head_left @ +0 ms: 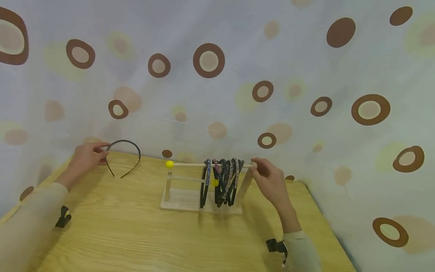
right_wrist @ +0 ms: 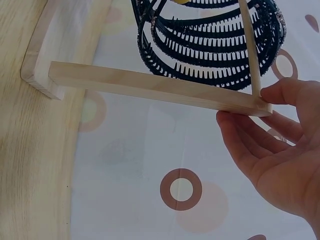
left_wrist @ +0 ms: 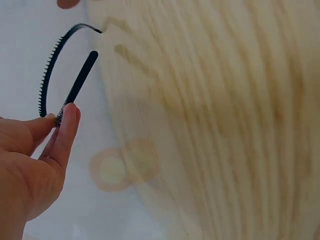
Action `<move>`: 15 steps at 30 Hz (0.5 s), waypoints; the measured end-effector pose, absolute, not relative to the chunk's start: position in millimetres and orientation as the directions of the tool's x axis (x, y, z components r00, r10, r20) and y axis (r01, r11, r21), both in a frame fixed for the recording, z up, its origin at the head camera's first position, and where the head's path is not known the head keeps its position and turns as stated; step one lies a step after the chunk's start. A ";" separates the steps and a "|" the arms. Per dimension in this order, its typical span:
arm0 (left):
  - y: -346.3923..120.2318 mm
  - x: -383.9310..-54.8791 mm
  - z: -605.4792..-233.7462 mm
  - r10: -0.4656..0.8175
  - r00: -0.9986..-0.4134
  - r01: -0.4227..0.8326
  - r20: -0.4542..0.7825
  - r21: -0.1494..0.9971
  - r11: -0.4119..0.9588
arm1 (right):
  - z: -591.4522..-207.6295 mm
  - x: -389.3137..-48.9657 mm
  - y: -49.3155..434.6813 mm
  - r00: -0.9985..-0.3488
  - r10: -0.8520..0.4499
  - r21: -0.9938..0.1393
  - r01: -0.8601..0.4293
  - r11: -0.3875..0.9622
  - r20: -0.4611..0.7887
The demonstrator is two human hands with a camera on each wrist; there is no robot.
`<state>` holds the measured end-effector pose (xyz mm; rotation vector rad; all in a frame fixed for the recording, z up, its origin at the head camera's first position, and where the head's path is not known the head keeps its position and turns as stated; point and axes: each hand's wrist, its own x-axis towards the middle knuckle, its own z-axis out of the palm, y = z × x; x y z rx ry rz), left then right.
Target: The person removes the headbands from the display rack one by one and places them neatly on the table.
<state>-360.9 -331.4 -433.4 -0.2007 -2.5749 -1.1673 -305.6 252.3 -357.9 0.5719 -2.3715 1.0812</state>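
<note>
At the table's far left, my left hand (head_left: 87, 156) pinches a black toothed headband (head_left: 139, 153) by one side, between thumb and fingers. Its two ends point down over the table; the left wrist view shows the headband (left_wrist: 44, 80) with teeth along its inner edge. My right hand (head_left: 270, 181) grips the top of the upright post (right_wrist: 150, 87) of a wooden headband rack (head_left: 180, 206), where the upper rod joins. Several black headbands (head_left: 222, 185), some with glittery blue, pink or silver trim, hang on the upper rod (head_left: 190, 164). A yellow ball (head_left: 169, 164) caps its left end.
The rack stands on a wood-grain table (head_left: 136, 230). A lower rod with another yellow ball (head_left: 215, 183) runs beneath the upper one. Behind the table hangs a pale cloth (head_left: 190, 102) with brown ring patterns. Black straps (head_left: 63, 217) sit by both wrists.
</note>
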 end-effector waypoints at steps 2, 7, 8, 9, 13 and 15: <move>-342.3 -365.5 -434.9 0.023 -0.939 0.255 0.342 0.653 0.713 | -356.0 -306.9 250.9 -0.801 -0.175 -0.579 -0.546 0.605 0.572; -358.9 -372.8 -438.7 0.055 -0.957 0.219 0.286 0.580 0.784 | -355.2 -307.4 249.9 -0.808 -0.184 -0.590 -0.544 0.596 0.559; -360.6 -373.6 -439.8 0.059 -0.964 0.205 0.258 0.584 0.786 | -355.6 -307.3 250.1 -0.809 -0.187 -0.591 -0.544 0.595 0.557; -362.0 -374.3 -441.2 0.060 -0.972 0.187 0.227 0.596 0.781 | -355.9 -307.0 250.5 -0.810 -0.188 -0.592 -0.544 0.594 0.556; -365.0 -376.4 -444.4 0.060 -0.992 0.120 0.115 0.650 0.750 | -357.5 -305.7 252.3 -0.813 -0.196 -0.591 -0.543 0.596 0.549; -366.6 -378.1 -443.3 0.058 -0.995 0.099 0.084 0.664 0.741 | -357.7 -305.8 253.1 -0.812 -0.198 -0.590 -0.545 0.596 0.550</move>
